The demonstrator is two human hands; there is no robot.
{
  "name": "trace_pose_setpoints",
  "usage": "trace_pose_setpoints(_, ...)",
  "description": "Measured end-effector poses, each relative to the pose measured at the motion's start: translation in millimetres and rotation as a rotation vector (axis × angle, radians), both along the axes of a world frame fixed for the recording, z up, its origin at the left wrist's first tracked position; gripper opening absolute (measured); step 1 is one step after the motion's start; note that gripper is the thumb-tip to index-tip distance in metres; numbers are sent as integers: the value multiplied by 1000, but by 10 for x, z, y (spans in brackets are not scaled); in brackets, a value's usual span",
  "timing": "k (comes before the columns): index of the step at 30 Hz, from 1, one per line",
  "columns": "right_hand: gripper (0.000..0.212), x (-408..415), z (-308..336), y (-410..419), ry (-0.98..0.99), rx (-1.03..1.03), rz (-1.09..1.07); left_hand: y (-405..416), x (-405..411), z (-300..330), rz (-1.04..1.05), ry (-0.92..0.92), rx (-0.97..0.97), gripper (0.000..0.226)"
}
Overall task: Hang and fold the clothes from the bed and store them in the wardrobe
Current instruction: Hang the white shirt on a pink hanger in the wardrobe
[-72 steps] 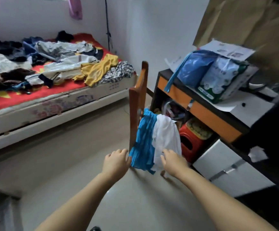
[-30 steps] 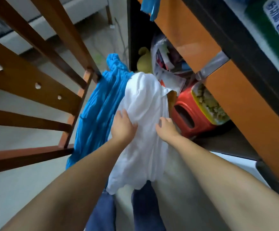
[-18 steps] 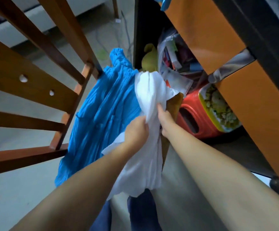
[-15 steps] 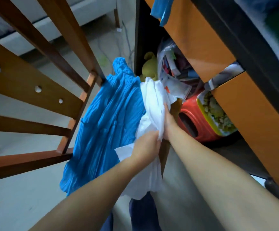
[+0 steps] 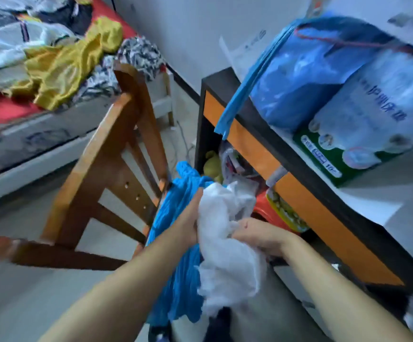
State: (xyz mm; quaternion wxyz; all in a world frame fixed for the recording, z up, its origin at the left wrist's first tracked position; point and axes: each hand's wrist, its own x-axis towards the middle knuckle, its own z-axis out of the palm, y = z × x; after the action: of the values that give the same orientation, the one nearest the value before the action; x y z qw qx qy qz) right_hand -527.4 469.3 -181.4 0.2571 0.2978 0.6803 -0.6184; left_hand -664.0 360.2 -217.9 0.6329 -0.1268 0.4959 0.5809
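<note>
Head view: both hands [image 5: 227, 230] have bunched the white garment [image 5: 227, 262] higher.

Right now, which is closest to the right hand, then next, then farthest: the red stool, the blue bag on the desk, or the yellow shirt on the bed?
From the right hand:
1. Red stool, just beyond it, under the desk.
2. Blue bag, up on the desk.
3. Yellow shirt, far left on the bed.

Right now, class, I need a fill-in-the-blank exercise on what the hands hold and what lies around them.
1. Both hands, left hand and right hand, grip a ____ garment.
2. The blue garment hangs from a wooden ____.
3. On the bed lies a crumpled ____ garment beside a black-and-white patterned one.

Missing words: white; chair; yellow
</note>
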Motion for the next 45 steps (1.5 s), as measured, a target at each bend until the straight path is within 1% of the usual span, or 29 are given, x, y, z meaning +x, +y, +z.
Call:
trace_pose_setpoints(1,18,15,183,-145,-23,54,151,-37,-38,175,-51,-29,41,45)
trace_pose_setpoints(2,20,42,346,-281,-45,81,266,-81,-57,349,-107,-6,67,35)
trace_pose_setpoints(3,17,73,495,-399,-72,82,335,-113,-61,527,-146,24,97,24)
trace_pose_setpoints(4,10,115,633,-493,-109,48,360,-150,-61,687,-164,34,145,16)
trace_pose_setpoints(5,6,160,766,-552,-145,6,354,-187,-70,852,-174,29,206,14)
trace_pose_setpoints(6,13,210,881,-572,-179,-9,318,-235,-91,1002,-186,30,275,22)
trace_pose_setpoints(8,26,293,1095,-519,-205,103,239,-352,-162,1290,-273,55,412,36)
trace_pose_setpoints(11,24,348,1416,-393,-92,436,104,-579,-260,1770,-453,173,570,41)
trace_pose_setpoints(12,30,344,1530,-385,-40,514,54,-663,-272,1957,-502,228,610,41)
trace_pose_setpoints(13,40,320,1630,-401,8,566,28,-746,-275,2141,-542,288,642,41)
trace_pose_setpoints(15,60,216,1811,-493,91,622,82,-906,-257,2488,-616,393,715,42)
trace_pose_setpoints(16,66,137,1891,-576,130,631,150,-986,-237,2653,-645,449,750,42)
trace_pose_setpoints(17,68,55,1972,-678,169,629,230,-1056,-220,2807,-651,517,764,41)
trace_pose_setpoints(19,58,-95,2088,-904,268,577,362,-1197,-194,3130,-669,675,734,38)
trace_pose_setpoints(21,41,-190,2161,-1126,370,559,440,-1362,-196,3446,-758,805,699,35)
trace_pose_setpoints(22,35,-213,2194,-1217,415,592,457,-1467,-209,3577,-777,869,664,34)
trace_pose_setpoints(24,25,-244,2327,-1332,510,628,425,-1767,-271,3781,-720,1021,551,31)
trace_pose_setpoints(25,23,-253,2411,-1331,555,593,359,-1914,-341,3836,-667,1073,506,30)
trace_pose_setpoints(27,22,-229,2630,-1310,651,487,242,-2306,-402,3868,-463,1117,449,33)
trace_pose_setpoints(29,17,-160,2836,-1288,747,358,130,-2715,-399,3850,-214,1096,453,52)
trace_pose_setpoints(31,13,-117,3013,-1340,843,209,54,-3090,-378,3824,0,1123,422,69)
trace_pose_setpoints(33,22,-137,3167,-1464,900,78,50,-3419,-323,3793,110,1156,342,74)
trace_pose_setpoints(34,24,-158,3245,-1556,905,19,75,-3591,-280,3770,126,1171,307,74)
trace_pose_setpoints(36,19,-208,3395,-1779,882,-128,132,-3929,-167,3729,122,1209,265,69)
trace_pose_setpoints(38,10,-250,3508,-1993,849,-268,207,-4242,-54,3736,143,1241,221,66)
trace_pose_setpoints(40,7,-286,3574,-2166,827,-277,321,-4536,57,3768,127,1238,164,65)
trace_pose_setpoints(42,12,-347,3637,-2312,825,-239,435,-4790,186,3801,22,1183,58,63)
trace_pose_setpoints(45,15,-472,3812,-2612,843,-275,573,-5007,423,3868,-238,1111,-176,67)
